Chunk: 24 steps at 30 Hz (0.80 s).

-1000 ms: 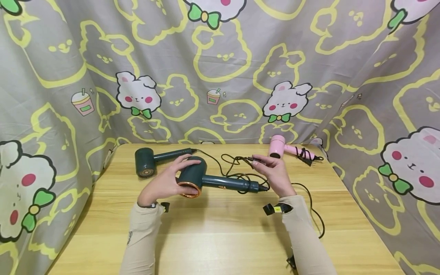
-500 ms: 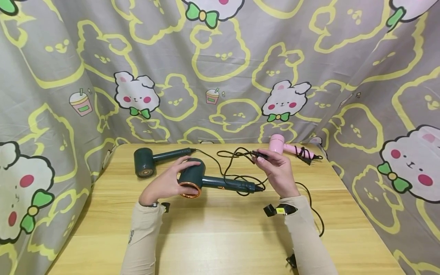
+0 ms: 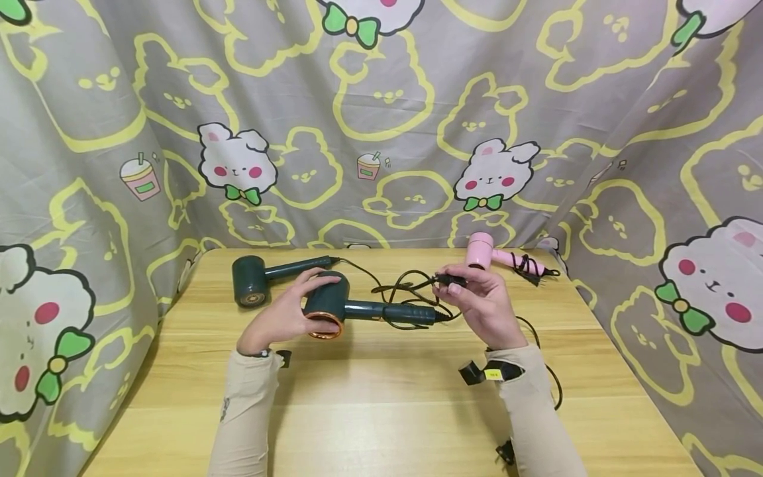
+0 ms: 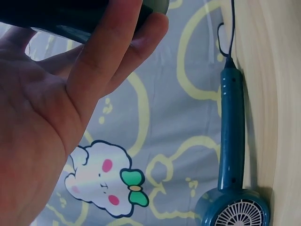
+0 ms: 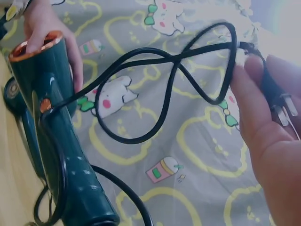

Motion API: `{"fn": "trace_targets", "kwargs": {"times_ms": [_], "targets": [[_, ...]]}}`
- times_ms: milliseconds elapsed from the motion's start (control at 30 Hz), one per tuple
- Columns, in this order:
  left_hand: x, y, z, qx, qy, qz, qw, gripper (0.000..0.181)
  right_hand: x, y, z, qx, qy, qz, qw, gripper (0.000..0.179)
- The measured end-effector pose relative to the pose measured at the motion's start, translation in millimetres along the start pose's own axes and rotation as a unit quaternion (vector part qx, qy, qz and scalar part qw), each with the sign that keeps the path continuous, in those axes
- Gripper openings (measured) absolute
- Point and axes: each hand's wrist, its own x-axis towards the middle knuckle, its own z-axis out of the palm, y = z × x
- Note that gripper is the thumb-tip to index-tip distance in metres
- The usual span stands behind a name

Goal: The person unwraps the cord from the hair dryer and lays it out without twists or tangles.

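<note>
your l hand grips the dark-green, copper-rimmed hair dryer, prob. to steady it; r hand pinches a black 2-pin plug.

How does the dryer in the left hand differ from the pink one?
The held green dryer is dark with a copper rim; the pink dryer is pale pink.
The left hand grips the held green dryer; the pink dryer lies on the table.
Wound cord wraps the pink dryer's handle; loose cord loops beside the held green dryer.
Both are hammer-shaped hair dryers.
</note>
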Motion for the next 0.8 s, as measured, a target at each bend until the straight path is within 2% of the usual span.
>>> {"fn": "trace_targets", "kwargs": {"times_ms": [233,500,667,800], "targets": [[-3.1,-3.3,-3.1,-0.008,0.014,-0.011,0.9998,0.087,-1.3,-1.5,6.3,0.008,-0.067,0.014,0.9976,0.041],[-5.9,-5.9,-8.5,-0.002,0.034,-0.021,0.9992,0.087,-2.9,-4.1,7.6,-0.019,-0.135,0.034,0.9901,0.038],[-8.3,-7.0,-12.1,-0.003,0.045,-0.017,0.9988,0.085,-4.0,-5.8,4.0,-0.078,-0.139,0.078,0.9842,0.041],[-10.6,-10.0,-15.1,-0.005,0.055,-0.014,0.9984,0.085,-5.3,-4.6,-1.7,-0.156,-0.121,0.146,0.9693,0.034]]}}
